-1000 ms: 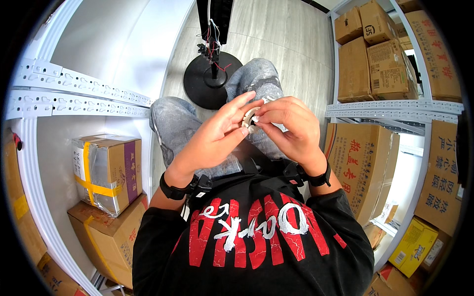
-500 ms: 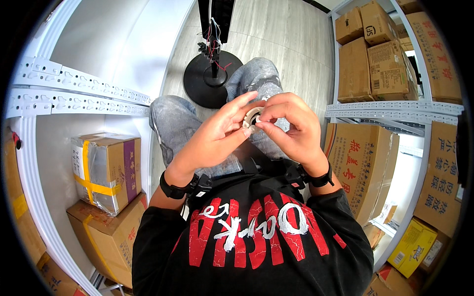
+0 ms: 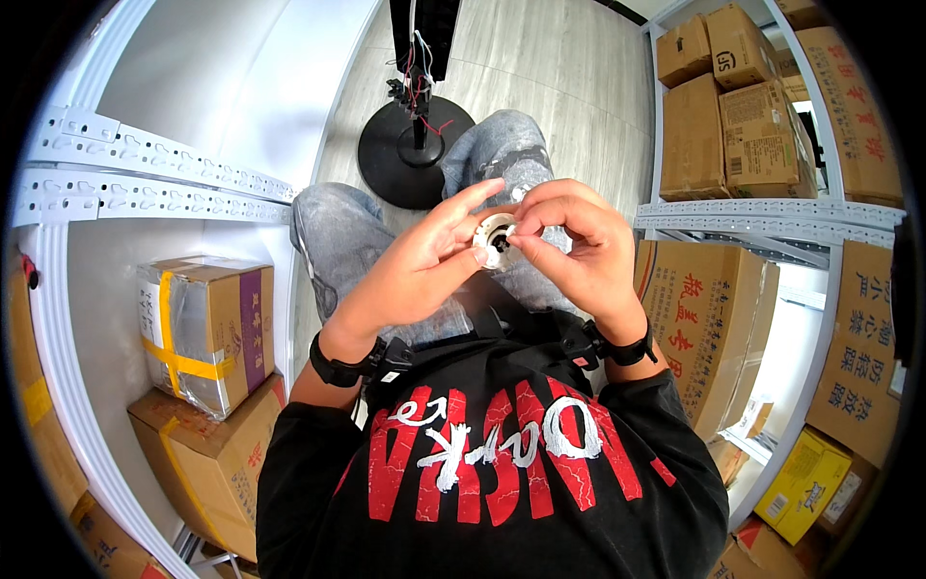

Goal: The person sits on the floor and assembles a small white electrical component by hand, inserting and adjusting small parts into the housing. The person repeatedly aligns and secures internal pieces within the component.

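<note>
Above my lap, my left hand (image 3: 417,262) is closed round a small off-white ring-shaped part (image 3: 490,259), with the thumb on its near rim. The part's round opening faces up and looks dark inside, with a notched or uneven rim. Its exact kind cannot be made out. From the right, my right hand (image 3: 585,249) reaches over that opening. Thumb and index finger pinch together on a small white piece (image 3: 511,233) at the right side of the rim. My fingers hide the ring's outer wall and underside.
Beyond my knees stands a black round base (image 3: 386,159) with a post and loose wires. Metal shelves flank me: taped cartons (image 3: 207,333) at left, stacked brown boxes (image 3: 694,135) and a large carton (image 3: 699,328) at right, with a yellow box (image 3: 803,485) lower down.
The ring has tipped slightly, so more of its dark inside shows. My right fingertips have shifted a little to the right along its rim. My left hand stays nearly still.
</note>
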A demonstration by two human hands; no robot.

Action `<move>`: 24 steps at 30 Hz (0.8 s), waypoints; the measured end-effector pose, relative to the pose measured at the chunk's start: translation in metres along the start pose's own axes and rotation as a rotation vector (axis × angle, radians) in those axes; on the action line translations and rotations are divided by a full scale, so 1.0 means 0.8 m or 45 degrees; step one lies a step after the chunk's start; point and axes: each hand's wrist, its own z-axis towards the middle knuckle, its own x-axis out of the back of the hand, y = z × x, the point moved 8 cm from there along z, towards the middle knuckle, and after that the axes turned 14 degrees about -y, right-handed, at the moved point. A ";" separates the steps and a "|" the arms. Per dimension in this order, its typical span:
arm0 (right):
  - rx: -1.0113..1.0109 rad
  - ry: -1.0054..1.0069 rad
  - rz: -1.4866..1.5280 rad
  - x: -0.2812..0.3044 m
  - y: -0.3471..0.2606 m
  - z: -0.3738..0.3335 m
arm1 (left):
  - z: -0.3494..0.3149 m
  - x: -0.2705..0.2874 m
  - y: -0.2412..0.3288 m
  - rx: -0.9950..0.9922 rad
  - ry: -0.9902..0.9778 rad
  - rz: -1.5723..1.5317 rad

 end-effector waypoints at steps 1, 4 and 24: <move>0.009 -0.002 -0.027 0.000 -0.001 0.001 | 0.000 0.000 0.000 -0.006 0.011 0.004; 0.037 -0.012 -0.129 0.000 -0.006 0.002 | 0.002 -0.001 0.000 0.003 0.022 0.024; 0.325 -0.186 -0.534 -0.013 -0.035 0.009 | 0.002 -0.009 0.012 0.032 -0.011 0.288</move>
